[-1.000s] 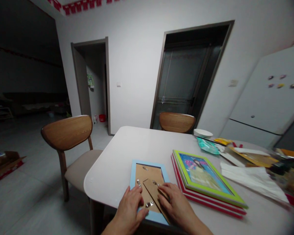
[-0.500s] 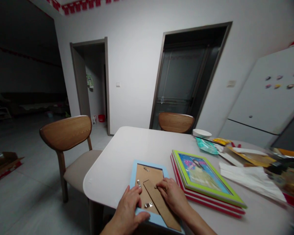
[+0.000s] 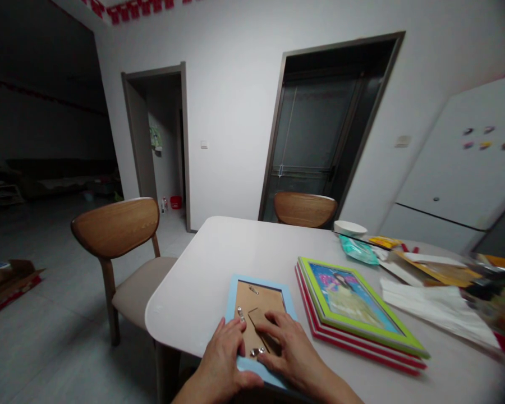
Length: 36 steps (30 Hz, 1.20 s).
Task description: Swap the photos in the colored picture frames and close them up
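Observation:
A light blue picture frame [image 3: 232, 300] lies face down on the table, its brown backing board [image 3: 249, 331] showing. Attached to the backing is a brown stand flap [image 3: 257, 318], partly covered by my right hand [image 3: 292, 348]. That hand arches over the flap with thumb and fingers apart, its thumb tip beside small metal pieces [image 3: 256, 352]. My left hand [image 3: 225, 356] grips the frame's near left corner, fingertips on the backing by another metal piece [image 3: 241, 314]. A further small metal piece [image 3: 253, 290] lies near the backing's far end.
Right of the frame is a stack of picture frames, a green one [image 3: 362, 297] over red ones [image 3: 362, 350]. Beyond lie a white paper sheet [image 3: 437, 306], a teal packet [image 3: 357, 249] and a white bowl [image 3: 349, 228]. A wooden chair [image 3: 118, 227] stands left of the table [image 3: 180, 286].
My right hand has shifted from the flap's right side to over the flap, its thumb reaching left towards the near metal pieces. The left hand keeps its place on the frame.

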{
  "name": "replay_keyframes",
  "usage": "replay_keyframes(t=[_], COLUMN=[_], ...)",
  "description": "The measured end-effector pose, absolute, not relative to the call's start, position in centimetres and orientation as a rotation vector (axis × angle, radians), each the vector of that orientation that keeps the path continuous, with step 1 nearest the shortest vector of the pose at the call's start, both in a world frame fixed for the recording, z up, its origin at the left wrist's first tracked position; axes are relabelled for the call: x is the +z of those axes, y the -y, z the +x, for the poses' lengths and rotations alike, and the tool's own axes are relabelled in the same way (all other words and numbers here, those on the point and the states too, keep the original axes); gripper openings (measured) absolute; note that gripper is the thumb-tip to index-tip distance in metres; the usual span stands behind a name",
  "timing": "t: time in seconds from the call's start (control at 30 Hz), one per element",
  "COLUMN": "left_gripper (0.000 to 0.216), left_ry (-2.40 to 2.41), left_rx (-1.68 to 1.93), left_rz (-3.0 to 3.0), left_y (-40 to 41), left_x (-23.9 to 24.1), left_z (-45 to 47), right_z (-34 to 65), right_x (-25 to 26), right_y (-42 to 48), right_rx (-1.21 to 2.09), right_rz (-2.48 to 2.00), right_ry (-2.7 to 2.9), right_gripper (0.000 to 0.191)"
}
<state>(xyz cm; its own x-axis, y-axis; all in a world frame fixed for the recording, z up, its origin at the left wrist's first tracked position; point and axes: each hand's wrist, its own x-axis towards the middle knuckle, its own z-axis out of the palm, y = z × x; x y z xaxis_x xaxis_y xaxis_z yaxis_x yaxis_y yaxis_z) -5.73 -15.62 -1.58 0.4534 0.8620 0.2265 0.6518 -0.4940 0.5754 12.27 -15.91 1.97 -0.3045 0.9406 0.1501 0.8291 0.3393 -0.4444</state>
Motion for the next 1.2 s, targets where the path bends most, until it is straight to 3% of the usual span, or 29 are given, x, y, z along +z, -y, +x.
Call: replay_keyframes(t=[0.33,0.57,0.73,0.97,1.2], left_gripper=[0.044,0.044,0.044,0.043,0.045], left_ry=[-1.283,-1.276,-1.286,-1.274,-1.253], left_rx=[0.740,0.722,0.746,0.786,0.824], left_rz=[2.256,2.261,2.248,2.224,2.227], left_y=[15.7,15.5,15.6,15.5,15.5], left_x=[-1.3,-1.5,-1.6,-1.9,-1.7], left_z=[-5.6,-5.6,-5.5,-5.5,-5.5], right_z=[10.9,10.9,10.2,10.2,9.5], right_x=[1.0,1.5,1.4,1.0,1.6], right_y=[15.2,15.1,15.1,14.6,12.9], right_rx=[0.407,0.481,0.462,0.525,0.364], right_rz=[-1.660,-1.627,-1.598,-1.483,-1.550], right_ry=[2.043,2.027,2.022,2.091,2.119], right_gripper=[0.014,0.026,0.017,0.019,0.018])
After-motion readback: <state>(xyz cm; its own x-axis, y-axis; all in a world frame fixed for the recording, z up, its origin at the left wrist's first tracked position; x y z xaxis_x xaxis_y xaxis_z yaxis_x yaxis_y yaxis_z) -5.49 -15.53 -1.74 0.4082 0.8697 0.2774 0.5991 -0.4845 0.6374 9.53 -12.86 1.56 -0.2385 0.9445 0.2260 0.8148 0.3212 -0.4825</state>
